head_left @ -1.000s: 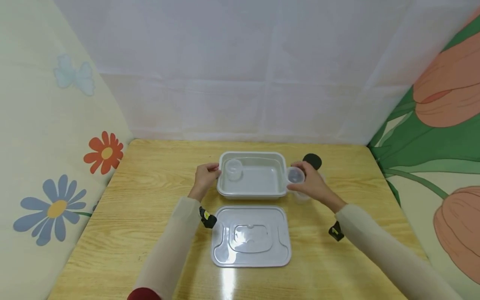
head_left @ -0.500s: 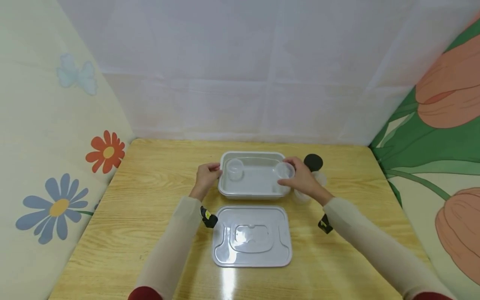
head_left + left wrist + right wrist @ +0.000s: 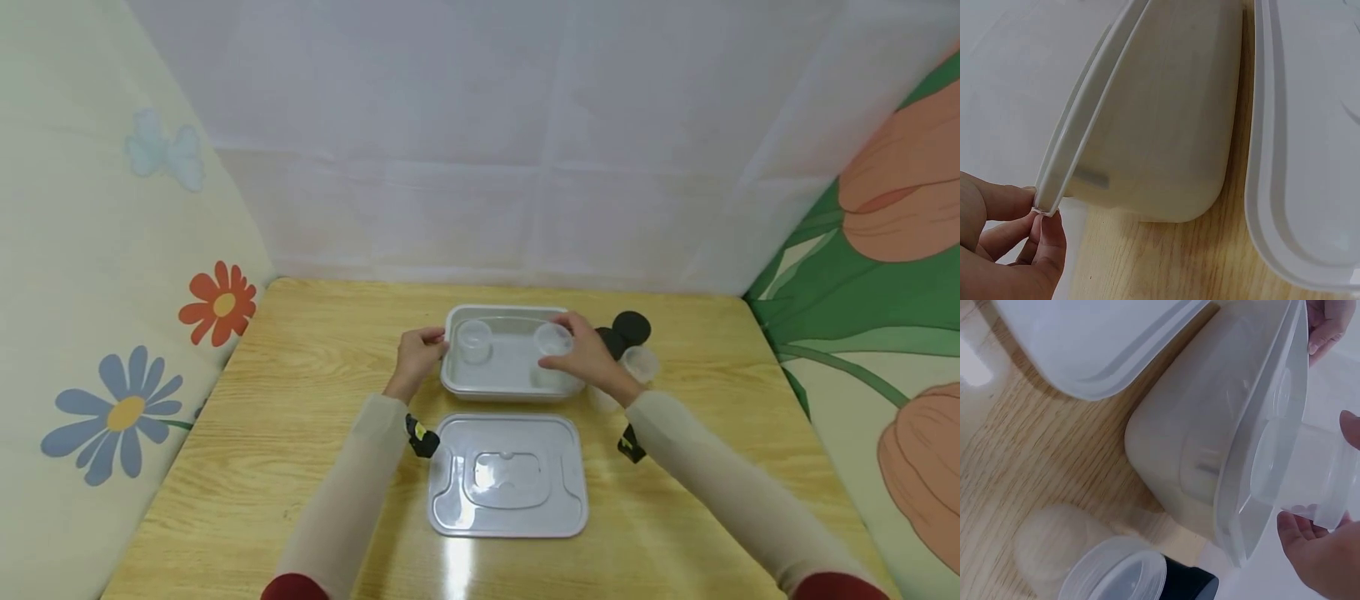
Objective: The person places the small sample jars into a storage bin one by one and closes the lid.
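Your right hand (image 3: pixel 592 360) grips a clear cup (image 3: pixel 553 339) over the container (image 3: pixel 510 385)'s right side. Your left hand (image 3: pixel 417 357) pinches the container's left rim. Judged light, thin-walled and slippery: hold the cup by its sides, gently.

Container (image 3: pixel 495 379) white plastic, smooth; lid (image 3: pixel 508 475) glossy plastic; cup (image 3: pixel 553 340) clear plastic; table (image 3: pixel 300 375) varnished wood.

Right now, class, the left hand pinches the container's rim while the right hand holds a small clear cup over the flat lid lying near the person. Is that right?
Not quite. The right hand holds the small clear cup over the open container, not the flat lid, as the head view shows. The left hand does pinch the rim.
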Demonstrator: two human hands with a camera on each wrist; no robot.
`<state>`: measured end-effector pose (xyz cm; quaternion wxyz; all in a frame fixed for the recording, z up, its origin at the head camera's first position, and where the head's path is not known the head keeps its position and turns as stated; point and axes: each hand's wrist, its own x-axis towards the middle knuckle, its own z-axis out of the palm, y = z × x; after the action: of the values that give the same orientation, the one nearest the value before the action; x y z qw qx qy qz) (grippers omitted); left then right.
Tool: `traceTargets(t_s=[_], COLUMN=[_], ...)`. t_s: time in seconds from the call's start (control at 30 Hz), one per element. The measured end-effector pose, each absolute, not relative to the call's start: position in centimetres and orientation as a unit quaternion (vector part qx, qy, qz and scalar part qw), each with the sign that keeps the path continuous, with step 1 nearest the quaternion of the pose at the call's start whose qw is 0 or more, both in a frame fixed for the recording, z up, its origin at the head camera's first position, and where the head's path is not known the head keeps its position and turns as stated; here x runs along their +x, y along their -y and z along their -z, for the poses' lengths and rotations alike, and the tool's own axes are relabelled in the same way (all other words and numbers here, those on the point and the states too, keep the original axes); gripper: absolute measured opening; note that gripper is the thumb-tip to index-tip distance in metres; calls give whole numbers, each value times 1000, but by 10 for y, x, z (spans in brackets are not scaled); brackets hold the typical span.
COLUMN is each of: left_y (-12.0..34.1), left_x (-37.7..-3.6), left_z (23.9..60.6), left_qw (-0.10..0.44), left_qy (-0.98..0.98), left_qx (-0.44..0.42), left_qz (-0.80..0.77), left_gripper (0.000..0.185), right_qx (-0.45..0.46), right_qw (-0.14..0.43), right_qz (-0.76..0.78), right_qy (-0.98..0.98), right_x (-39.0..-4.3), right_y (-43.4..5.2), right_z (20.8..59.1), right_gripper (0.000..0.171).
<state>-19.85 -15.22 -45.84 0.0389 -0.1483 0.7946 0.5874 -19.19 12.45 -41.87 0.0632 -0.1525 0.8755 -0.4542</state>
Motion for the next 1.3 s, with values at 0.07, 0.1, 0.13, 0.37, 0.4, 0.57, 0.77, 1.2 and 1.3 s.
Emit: traceTargets(t_s=[0.07,0.1,0.13,0.37,0.4,0.57,0.77,1.2,1.3], left_y=[152,153,153,151,151,152,151,148,150], left_x=[-199,-199,-199,-199,-199,-199,-199,-199,-197], left_z=[459,459,459,461,461,461,459,461,460], left_qw=[38,37,36,30,29,25,28,18,13], left_qy=[-795,-796,-796,-797,-797,-797,-800,-794,-796], left_qx=[-149,-148,-147,-148,-148,-148,-151,-147,-148], left_qz=[-586,-586,-586,-585,-585,-585,-580,-589,-587], left_gripper=[33,33,33,32,32,32,32,31,30], right_qx=[-159,-159,-157,-152,-153,-155,-161,-171,-179], right_qw=[62,63,67,96,96,89,93,96,94], right_qz=[458,460,462,453,450,450,467,460,454], right_qy=[-872,-871,-870,-873,-874,-875,-864,-866,-868], right_x=[-191,-191,-191,-191,-191,-190,-189,-192,-193], right_y=[-119,-117,-114,-96,-93,-79,-66,-49,-43], right_z=[421,421,422,430,431,437,445,457,458], right_gripper=[66,66,67,66,67,68,67,67,65])
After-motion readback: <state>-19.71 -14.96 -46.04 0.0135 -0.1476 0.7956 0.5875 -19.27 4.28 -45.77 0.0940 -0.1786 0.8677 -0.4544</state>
